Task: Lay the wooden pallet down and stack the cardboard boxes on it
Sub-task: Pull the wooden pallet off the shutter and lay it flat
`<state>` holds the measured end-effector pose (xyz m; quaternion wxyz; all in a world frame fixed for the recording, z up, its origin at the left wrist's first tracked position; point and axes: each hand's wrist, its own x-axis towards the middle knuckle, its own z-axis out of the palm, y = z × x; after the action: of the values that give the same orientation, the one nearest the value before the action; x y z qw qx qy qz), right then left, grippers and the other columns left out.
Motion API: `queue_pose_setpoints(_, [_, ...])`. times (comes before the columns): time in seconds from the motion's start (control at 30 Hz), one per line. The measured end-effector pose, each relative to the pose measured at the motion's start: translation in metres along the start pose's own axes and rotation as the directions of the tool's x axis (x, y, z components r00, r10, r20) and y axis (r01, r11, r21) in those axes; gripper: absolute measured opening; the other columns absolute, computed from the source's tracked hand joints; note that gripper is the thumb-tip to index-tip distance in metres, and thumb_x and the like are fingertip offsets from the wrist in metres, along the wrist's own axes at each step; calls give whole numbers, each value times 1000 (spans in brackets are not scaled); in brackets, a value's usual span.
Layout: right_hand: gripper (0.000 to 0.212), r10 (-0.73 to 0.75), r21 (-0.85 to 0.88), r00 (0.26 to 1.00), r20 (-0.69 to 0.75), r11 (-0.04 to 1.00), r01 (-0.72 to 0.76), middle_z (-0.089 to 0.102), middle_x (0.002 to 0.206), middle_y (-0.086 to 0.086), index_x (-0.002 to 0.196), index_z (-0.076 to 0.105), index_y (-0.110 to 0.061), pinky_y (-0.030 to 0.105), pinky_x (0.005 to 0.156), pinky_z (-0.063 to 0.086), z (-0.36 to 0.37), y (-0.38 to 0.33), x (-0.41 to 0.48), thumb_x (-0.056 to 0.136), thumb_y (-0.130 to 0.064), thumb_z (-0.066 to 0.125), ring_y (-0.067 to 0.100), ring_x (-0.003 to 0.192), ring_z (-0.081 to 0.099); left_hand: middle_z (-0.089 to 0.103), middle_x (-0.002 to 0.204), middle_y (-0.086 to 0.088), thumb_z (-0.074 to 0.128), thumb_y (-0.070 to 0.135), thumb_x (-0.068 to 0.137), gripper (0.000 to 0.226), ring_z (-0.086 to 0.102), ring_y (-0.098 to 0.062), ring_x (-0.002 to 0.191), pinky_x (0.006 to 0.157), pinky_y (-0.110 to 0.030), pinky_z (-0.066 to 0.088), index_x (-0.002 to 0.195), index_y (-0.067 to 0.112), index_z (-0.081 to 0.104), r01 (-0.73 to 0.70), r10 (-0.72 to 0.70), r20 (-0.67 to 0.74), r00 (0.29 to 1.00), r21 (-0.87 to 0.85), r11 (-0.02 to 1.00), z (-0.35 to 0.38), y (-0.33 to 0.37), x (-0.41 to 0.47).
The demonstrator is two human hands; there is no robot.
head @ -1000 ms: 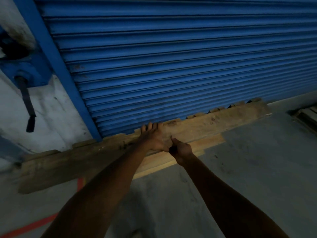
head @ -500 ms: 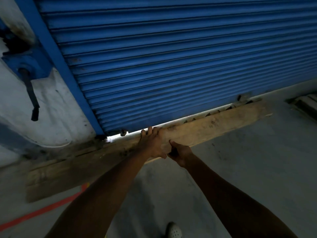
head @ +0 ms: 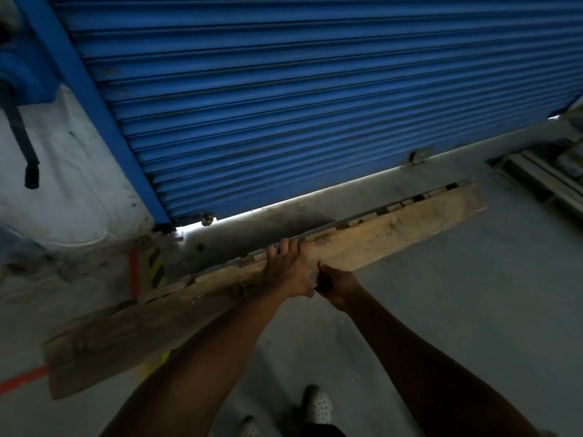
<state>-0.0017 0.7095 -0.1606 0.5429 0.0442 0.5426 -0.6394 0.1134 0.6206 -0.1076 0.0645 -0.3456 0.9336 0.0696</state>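
The wooden pallet [head: 394,234] stands on its edge and runs from lower left to upper right across the concrete floor, away from the blue roller shutter. My left hand [head: 288,269] grips its top edge near the middle, fingers hooked over the far side. Right beside it, my right hand [head: 336,287] holds the near face of the same top board from below, thumb up against the wood. No cardboard boxes are in view.
The blue roller shutter [head: 284,105] fills the background, with a bright gap at its foot. A white wall [head: 63,184] with a blue fitting is at left. Another pallet [head: 542,178] lies on the floor at right. Red floor tape [head: 22,381] runs at lower left. My shoes [head: 318,408] are below.
The pallet has come away from the shutter toward me, opening a strip of floor and a lit gap behind it. Both hands kept their hold on the top edge. My shoes came into view.
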Motion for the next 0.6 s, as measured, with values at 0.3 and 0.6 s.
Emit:
queue_pose_setpoints(0.3, [71, 93, -62, 995, -30, 994, -95, 63, 131, 24, 134, 57, -2, 50, 92, 55, -50, 37, -8, 80, -43, 79, 41, 120, 61, 37, 144, -10, 82, 54, 55, 111, 34, -32, 131, 100, -50, 31, 144, 17, 26, 44, -45, 3, 999, 16, 999, 32, 51, -48])
queue_pose_setpoints(0.6, [75, 171, -104, 970, -173, 976, -191, 69, 117, 19, 122, 65, -4, 49, 84, 57, -118, 92, -49, 64, -43, 90, 39, 110, 65, 61, 112, -3, 63, 69, 61, 79, 53, -28, 107, 80, -40, 39, 120, 18, 54, 10, -15, -46, 999, -94, 996, 107, 91, -101])
